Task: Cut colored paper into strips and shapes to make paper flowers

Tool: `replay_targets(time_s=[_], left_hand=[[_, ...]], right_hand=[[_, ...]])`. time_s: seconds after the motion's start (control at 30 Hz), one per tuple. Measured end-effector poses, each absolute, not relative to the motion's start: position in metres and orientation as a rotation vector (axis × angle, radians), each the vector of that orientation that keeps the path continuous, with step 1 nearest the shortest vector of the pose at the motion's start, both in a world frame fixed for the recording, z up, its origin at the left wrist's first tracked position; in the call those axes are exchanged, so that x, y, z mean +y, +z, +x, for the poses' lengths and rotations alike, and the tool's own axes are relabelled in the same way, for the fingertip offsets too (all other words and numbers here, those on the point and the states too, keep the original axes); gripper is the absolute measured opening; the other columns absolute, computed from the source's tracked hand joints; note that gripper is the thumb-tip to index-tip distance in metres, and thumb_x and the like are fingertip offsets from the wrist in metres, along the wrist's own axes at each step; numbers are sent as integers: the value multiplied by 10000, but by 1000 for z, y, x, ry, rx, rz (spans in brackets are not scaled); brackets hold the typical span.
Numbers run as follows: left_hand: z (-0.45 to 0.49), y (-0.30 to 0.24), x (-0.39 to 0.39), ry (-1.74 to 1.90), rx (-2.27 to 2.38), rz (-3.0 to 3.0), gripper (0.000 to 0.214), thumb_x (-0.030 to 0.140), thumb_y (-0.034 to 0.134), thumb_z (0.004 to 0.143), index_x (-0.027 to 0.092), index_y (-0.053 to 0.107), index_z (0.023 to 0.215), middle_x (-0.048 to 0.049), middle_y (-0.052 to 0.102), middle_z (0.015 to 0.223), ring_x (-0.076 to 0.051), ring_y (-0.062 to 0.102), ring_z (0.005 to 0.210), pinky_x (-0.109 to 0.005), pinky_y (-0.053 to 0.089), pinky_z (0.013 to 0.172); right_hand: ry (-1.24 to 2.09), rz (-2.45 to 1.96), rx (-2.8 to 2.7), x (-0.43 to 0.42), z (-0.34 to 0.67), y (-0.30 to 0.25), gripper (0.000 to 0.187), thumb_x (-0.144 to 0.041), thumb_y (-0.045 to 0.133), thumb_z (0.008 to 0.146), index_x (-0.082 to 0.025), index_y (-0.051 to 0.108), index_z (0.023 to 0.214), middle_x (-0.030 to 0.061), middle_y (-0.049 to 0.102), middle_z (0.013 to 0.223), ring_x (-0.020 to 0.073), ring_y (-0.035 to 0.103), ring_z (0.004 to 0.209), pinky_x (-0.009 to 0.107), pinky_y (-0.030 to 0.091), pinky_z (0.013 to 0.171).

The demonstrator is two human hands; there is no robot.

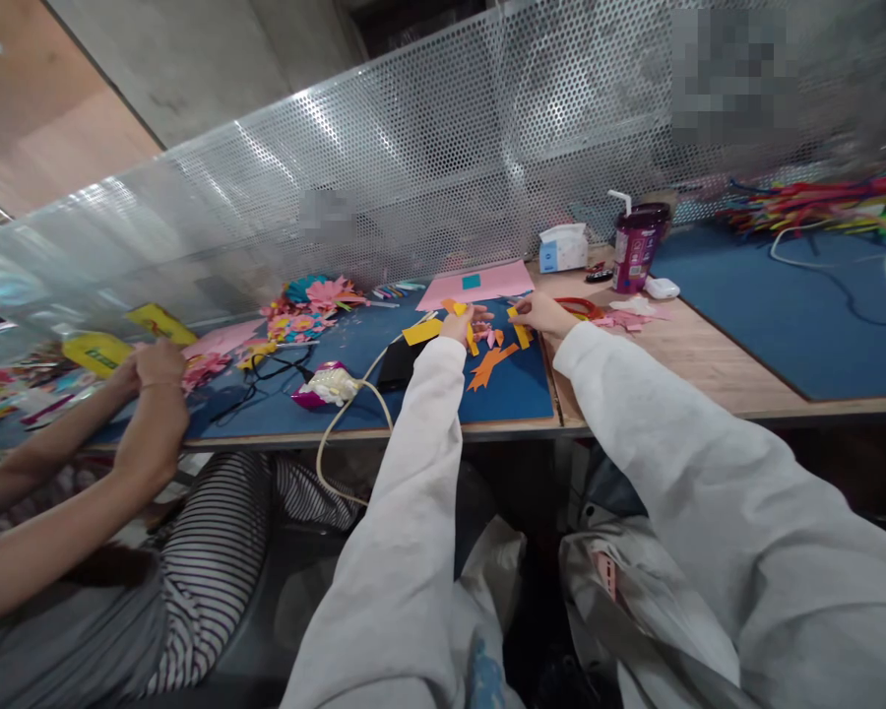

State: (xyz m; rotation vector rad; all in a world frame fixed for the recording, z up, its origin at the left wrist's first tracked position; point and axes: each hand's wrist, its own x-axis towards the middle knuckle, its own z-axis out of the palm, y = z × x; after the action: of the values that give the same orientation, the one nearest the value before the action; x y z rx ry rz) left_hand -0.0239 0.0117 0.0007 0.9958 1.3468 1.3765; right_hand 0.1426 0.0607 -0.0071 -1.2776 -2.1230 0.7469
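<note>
Delicately, the left hand [455, 325] pinches a slim yellow paper strip [473, 338], the right hand [542, 313] a second strip [521, 336], near forked orange paper [491, 368] on the blue worktop [517, 399].

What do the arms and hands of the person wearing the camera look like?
Both arms wear long, pale grey sleeves, loose and wrinkly, reaching down to the wrists. No pattern or writing stands out on the left sleeve or the right sleeve. The left hand and right hand wear no gloves. They're too small here to check for rings.
</note>
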Motion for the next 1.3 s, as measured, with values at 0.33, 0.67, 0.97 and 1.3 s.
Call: replay_targets(time_s=[0.33, 0.67, 0.97, 1.3], left_hand=[[-29, -4, 18, 1373, 1330, 1026, 297, 268, 406, 931, 129, 649, 1030, -129, 723, 885, -121, 616, 578, -187, 355, 415], [-31, -5, 19, 1382, 1314, 996, 275, 277, 411, 942, 141, 647, 981, -85, 715, 813, -95, 582, 521, -187, 384, 426], [-30, -3, 16, 1389, 1307, 978, 245, 258, 437, 939, 119, 626, 1011, -94, 718, 823, -81, 568, 495, -184, 416, 454], [-32, -4, 17, 1377, 1327, 1013, 267, 259, 430, 937, 129, 643, 1030, -133, 722, 926, -115, 631, 580, -198, 424, 466]], right_hand=[[180, -1579, -2309, 51, 142, -8, 522, -448, 529, 907, -8, 558, 1186, 280, 615, 1170, 315, 610, 1105, 359, 476, 886], [207, -1661, -2452, 46, 144, 1, 449, -411, 620, 837, -71, 642, 1130, 230, 654, 1134, 304, 632, 1063, 325, 496, 819], [300, -1639, -2422, 56, 147, -1, 428, -377, 639, 789, -47, 690, 1058, 199, 701, 989, 293, 668, 949, 301, 520, 736], [433, -1658, -2324, 52, 145, 3, 348, -263, 589, 766, -40, 714, 1001, 185, 712, 855, 291, 681, 856, 296, 530, 709]])
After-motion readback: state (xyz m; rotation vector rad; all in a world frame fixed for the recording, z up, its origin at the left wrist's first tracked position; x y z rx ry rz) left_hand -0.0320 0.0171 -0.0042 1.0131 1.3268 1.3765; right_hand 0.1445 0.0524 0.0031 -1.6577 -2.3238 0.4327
